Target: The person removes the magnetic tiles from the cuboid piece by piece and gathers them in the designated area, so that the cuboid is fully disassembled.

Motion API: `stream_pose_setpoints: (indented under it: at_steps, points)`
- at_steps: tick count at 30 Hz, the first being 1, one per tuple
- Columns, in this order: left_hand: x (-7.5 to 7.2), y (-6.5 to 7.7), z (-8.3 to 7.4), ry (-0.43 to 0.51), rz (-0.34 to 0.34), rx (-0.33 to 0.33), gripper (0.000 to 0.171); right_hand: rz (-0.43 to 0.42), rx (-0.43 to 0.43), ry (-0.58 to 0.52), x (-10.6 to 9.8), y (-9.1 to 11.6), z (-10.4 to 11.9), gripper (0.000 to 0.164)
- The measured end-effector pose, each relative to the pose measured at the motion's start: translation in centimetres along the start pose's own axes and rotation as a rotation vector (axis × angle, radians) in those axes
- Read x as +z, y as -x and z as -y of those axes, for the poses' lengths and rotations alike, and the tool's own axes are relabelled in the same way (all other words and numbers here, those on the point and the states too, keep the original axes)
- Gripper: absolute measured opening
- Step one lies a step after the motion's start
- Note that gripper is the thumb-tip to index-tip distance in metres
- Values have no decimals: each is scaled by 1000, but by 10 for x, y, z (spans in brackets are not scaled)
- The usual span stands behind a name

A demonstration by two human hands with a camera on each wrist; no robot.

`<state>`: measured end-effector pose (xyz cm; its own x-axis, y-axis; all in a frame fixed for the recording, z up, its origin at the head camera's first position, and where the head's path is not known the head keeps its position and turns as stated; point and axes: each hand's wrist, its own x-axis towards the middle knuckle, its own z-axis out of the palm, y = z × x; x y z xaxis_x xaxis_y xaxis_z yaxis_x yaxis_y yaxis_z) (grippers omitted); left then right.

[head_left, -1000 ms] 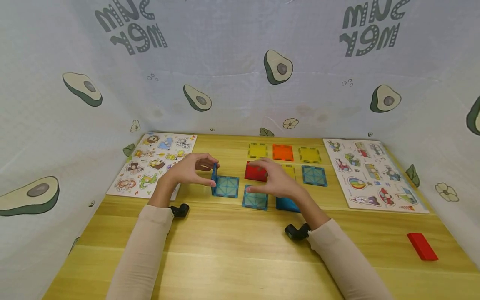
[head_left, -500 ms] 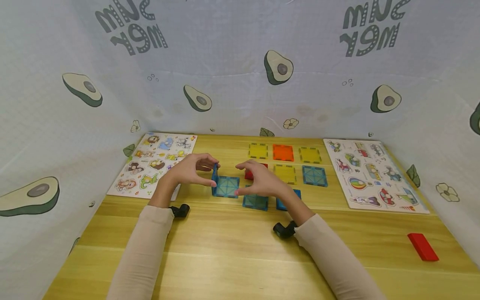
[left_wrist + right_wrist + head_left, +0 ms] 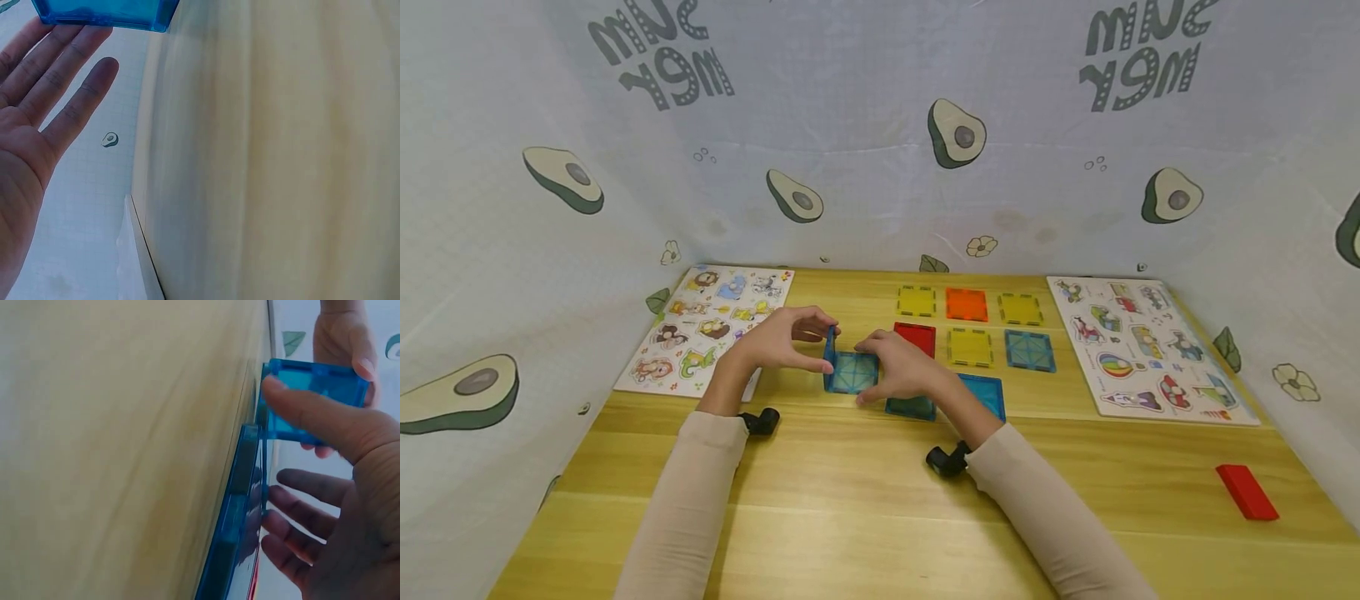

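Note:
In the head view, my left hand [image 3: 779, 340] holds a blue translucent magnetic tile [image 3: 829, 367] upright, thumb at its near side and fingers at its far side. That tile stands along the left edge of a flat blue magnetic tile [image 3: 854, 372]. My right hand [image 3: 901, 367] reaches over from the right, thumb and fingers spread apart around the flat tile's right side. From the right wrist, the thumb [image 3: 312, 412] overlaps the upright tile, with the other fingers stretched out behind the tile edges. The left wrist view has straight fingers against the blue tile's [image 3: 106, 12] edge.
Right of the hands lie flat tiles: a dark blue-green one [image 3: 912, 408], a blue one [image 3: 985, 393], a red one [image 3: 917, 335], and several yellow, orange and blue ones behind. Picture puzzle boards [image 3: 703, 325] flank them left and right [image 3: 1150, 350]. A red block [image 3: 1246, 492] lies far right.
My right hand has moved left, from over the red and blue tiles to the flat blue tile's right side, uncovering the red, yellow and right-hand blue tiles. The left hand stays with its upright tile.

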<state>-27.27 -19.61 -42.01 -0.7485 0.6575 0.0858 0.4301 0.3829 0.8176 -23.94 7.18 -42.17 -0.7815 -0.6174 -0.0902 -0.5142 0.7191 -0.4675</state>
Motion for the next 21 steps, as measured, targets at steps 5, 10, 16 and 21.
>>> stream_pose_setpoints:
  at_steps: [5,10,16,21]
  points:
    - [-1,0,1,-4,-4,27,70,3,35,54,2,-3,5,81]
    - [-1,0,1,-21,4,49,74,2,70,45,2,-6,9,79]
    - [0,0,-1,-39,3,64,75,-31,62,46,4,-6,11,75]
    - [1,3,-1,-56,-40,24,73,-92,44,15,0,-1,14,71]
